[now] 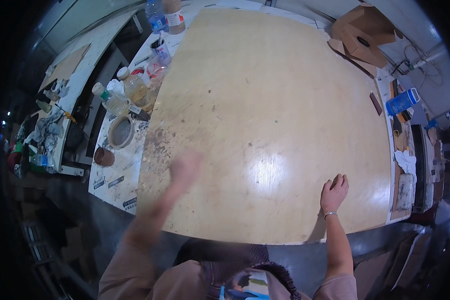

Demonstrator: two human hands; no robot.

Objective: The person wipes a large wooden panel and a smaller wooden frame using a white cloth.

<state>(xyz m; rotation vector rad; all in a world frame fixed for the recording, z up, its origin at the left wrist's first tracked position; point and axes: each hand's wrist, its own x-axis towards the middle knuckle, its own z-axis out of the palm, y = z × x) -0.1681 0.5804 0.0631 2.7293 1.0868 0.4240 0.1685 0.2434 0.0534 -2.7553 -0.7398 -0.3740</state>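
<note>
A large pale wooden board (285, 90) covers most of the worktable in front of me. My left hand (186, 165) is over its left side, next to a patch of dark stains and specks; motion smears its fingers, so what it holds, if anything, cannot be made out. My right hand (335, 192) rests near the board's lower right, fingertips down and somewhat apart, with nothing visible in them. A thin bracelet (330, 214) circles that wrist.
Left of the board stand a round dish (120, 132), a brown cup (104, 156), plastic bottles (136, 90) and a can with tools (160, 52). An open cardboard box (362, 37) sits far right, above a blue container (402, 102). A side bench (92, 55) runs along the left.
</note>
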